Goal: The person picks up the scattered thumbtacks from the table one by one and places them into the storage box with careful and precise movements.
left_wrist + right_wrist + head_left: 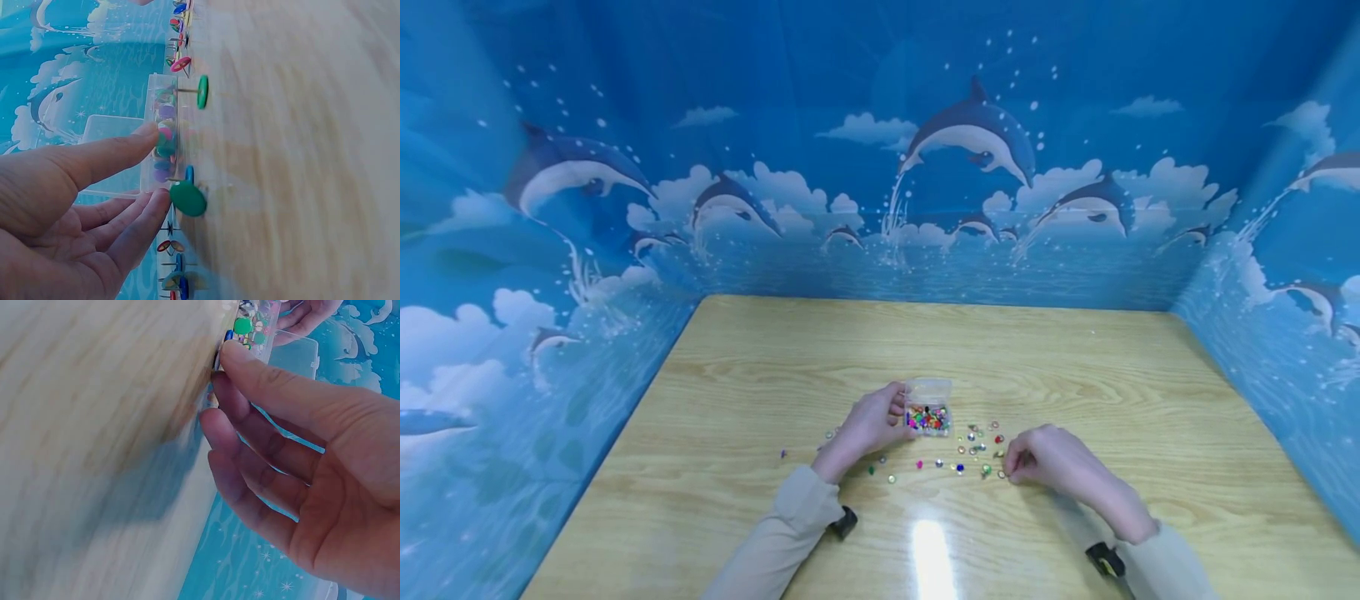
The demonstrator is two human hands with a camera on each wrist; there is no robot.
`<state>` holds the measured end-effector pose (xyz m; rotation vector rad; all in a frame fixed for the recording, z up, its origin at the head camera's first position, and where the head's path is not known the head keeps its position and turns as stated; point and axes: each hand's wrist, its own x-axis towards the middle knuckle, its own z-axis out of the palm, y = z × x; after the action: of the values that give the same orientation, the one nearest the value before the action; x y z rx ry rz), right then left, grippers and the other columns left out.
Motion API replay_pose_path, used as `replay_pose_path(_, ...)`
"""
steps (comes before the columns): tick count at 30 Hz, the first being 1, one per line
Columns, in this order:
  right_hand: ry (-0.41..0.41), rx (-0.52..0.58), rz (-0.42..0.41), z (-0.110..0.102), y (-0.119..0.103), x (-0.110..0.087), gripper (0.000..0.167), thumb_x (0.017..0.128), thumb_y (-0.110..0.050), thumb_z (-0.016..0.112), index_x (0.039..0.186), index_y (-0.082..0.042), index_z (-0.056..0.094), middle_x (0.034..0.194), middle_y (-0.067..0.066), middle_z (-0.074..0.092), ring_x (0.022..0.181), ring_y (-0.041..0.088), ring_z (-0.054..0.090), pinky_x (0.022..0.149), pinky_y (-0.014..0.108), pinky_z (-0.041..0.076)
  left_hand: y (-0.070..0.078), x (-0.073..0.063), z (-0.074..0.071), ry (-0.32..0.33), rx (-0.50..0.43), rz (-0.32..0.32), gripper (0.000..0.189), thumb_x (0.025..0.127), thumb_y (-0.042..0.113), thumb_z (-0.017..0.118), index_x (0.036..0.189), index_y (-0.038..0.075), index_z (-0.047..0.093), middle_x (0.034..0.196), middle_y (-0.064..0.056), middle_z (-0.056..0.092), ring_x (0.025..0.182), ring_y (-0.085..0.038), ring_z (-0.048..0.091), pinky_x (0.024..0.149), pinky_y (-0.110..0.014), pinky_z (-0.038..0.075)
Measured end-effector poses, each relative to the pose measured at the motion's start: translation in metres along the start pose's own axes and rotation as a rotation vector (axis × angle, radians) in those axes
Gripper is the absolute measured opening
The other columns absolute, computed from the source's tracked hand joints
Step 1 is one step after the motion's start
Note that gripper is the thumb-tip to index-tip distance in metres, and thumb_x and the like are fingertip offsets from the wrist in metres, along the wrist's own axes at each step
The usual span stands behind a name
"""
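A small clear plastic box [928, 421] of colourful thumbtacks stands on the table with its clear lid [928, 389] tipped back. My left hand [871, 419] holds the box at its left end, thumb against the front wall and fingers round the side, as the left wrist view shows. Off to the right, my right hand [1060, 458] is down at the tabletop, thumb and forefinger pinching at the edge of a thumbtack [217, 360], mostly hidden by the fingertips. Its other fingers are loosely bent. Loose thumbtacks [973, 451] lie between the box and this hand.
More thumbtacks lie in front of the box, among them a pink one [919, 464], a blue one [959, 468] and a green one [189, 199]. One thumbtack [783, 453] sits far left. Blue dolphin-printed cloth [925, 267] walls the wooden table [760, 350] at back and sides.
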<state>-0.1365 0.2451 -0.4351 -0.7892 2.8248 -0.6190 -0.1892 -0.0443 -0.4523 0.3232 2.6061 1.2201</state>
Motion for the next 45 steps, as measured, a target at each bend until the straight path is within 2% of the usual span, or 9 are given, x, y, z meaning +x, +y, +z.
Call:
replay_pose_path(3,0.007,-0.004,0.025,-0.001,0.0,0.003,0.016,0.078,-0.011,0.084,0.078,-0.024,0.074,0.076,-0.017,0.069,0.067,-0.003,0.059,0.063,0.019,0.053,0.0,0.0,0.0,0.0,0.001,-0.003,0.071,0.077,0.012,0.087,0.14,0.007,0.054,0.121,-0.009,0.066,0.107,-0.025,0.065,0.097,-0.037,0.057)
replay_pose_path(6,0.055,-0.006,0.059,-0.002,-0.002,0.007,0.013,0.081,-0.011,0.081,0.081,-0.021,0.073,0.078,-0.013,0.071,0.069,0.0,0.061,0.064,0.02,0.055,0.0,-0.001,0.0,0.0,-0.003,-0.003,0.071,0.077,0.012,0.087,0.14,0.007,0.054,0.121,-0.009,0.066,0.107,-0.025,0.065,0.097,-0.037,0.057)
replay_pose_path(10,0.151,-0.013,0.055,-0.003,-0.008,0.016,0.01,0.085,-0.009,0.078,0.087,-0.017,0.073,0.081,-0.008,0.072,0.07,0.003,0.063,0.063,0.019,0.055,0.0,-0.001,0.001,0.005,-0.002,-0.008,0.071,0.077,0.012,0.087,0.139,0.007,0.054,0.121,-0.008,0.066,0.106,-0.025,0.065,0.097,-0.037,0.058)
replay_pose_path(14,0.203,-0.017,0.041,-0.001,-0.015,0.029,0.008,0.086,-0.01,0.078,0.09,-0.015,0.074,0.079,-0.008,0.071,0.067,0.002,0.061,0.06,0.018,0.054,0.0,0.0,0.001,0.007,0.004,-0.012,0.071,0.077,0.013,0.087,0.14,0.008,0.054,0.121,-0.008,0.066,0.106,-0.025,0.065,0.097,-0.037,0.058)
replay_pose_path(21,0.227,0.012,0.052,0.004,-0.028,0.057,0.005,0.086,-0.016,0.08,0.09,-0.016,0.076,0.077,-0.01,0.069,0.064,0.0,0.056,0.059,0.02,0.052,-0.002,0.0,0.0,0.004,0.0,-0.004,0.072,0.077,0.013,0.087,0.14,0.007,0.053,0.121,-0.009,0.066,0.106,-0.025,0.065,0.097,-0.038,0.057)
replay_pose_path(28,0.252,0.055,-0.001,0.009,-0.041,0.077,0.009,0.085,-0.011,0.08,0.094,-0.014,0.078,0.082,-0.005,0.072,0.063,0.002,0.058,0.057,0.017,0.052,-0.001,-0.001,-0.001,-0.006,0.012,0.012,0.072,0.078,0.014,0.087,0.141,0.007,0.053,0.122,-0.009,0.066,0.106,-0.025,0.066,0.096,-0.037,0.058)
replay_pose_path(37,0.263,0.069,-0.031,0.013,-0.046,0.082,0.013,0.087,-0.011,0.079,0.099,-0.014,0.077,0.09,-0.001,0.075,0.065,0.006,0.062,0.058,0.018,0.053,-0.001,-0.001,-0.001,-0.012,0.007,0.02,0.073,0.078,0.014,0.087,0.141,0.006,0.053,0.121,-0.01,0.066,0.107,-0.026,0.065,0.097,-0.038,0.058)
replay_pose_path(45,0.3,0.094,0.034,0.002,-0.034,0.072,0.013,0.089,-0.012,0.076,0.102,-0.015,0.076,0.1,0.002,0.076,0.068,0.006,0.062,0.055,0.019,0.051,-0.004,0.0,-0.001,-0.008,0.002,0.04,0.071,0.078,0.012,0.087,0.14,0.004,0.053,0.122,-0.012,0.066,0.107,-0.027,0.066,0.096,-0.037,0.058)
